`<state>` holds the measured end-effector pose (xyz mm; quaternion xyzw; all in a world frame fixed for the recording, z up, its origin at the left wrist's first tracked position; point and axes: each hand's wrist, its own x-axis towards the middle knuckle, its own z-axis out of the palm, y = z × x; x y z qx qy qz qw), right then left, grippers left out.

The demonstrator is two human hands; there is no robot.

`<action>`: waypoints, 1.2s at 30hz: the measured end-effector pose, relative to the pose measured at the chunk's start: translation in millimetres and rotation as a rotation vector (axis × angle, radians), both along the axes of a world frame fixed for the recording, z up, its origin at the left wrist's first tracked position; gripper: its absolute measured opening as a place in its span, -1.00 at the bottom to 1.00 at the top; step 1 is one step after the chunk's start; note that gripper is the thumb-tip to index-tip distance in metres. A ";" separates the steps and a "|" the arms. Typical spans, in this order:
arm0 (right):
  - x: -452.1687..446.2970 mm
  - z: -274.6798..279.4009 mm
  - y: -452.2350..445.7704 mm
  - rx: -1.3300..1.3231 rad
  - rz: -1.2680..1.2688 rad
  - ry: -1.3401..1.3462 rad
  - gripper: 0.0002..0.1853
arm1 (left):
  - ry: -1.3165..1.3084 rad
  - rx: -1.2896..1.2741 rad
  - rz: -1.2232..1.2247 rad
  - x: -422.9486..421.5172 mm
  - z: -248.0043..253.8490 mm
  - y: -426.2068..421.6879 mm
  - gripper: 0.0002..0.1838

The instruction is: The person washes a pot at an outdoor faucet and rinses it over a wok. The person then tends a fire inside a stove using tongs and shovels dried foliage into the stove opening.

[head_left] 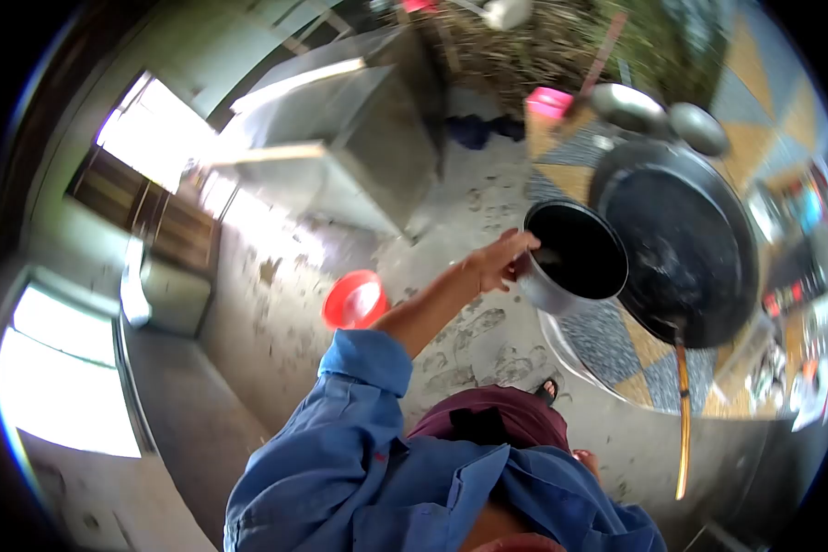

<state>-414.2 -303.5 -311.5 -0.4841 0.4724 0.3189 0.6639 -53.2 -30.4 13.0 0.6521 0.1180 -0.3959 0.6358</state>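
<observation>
My left hand grips the rim of a grey metal pot with a dark inside. The pot is tilted and held beside the near left edge of a large dark wok; I cannot tell whether the two touch. Dark, shiny liquid appears to lie in the wok. A long wooden handle sticks out over the wok's near rim, its other end hidden. By my maroon garment a small patch of skin shows, perhaps my right hand, mostly covered and with its fingers unclear.
The wok stands on a table with a patterned top. Behind it are metal bowls and a pink container. Blurred packets and jars crowd the right side. An orange-red basin sits on the floor near a large metal box.
</observation>
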 end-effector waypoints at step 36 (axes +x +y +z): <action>352.2 23.1 653.0 -0.206 1.363 -0.131 -0.90 | 0.132 -0.493 2.216 -454.3 -198.1 697.5 -0.10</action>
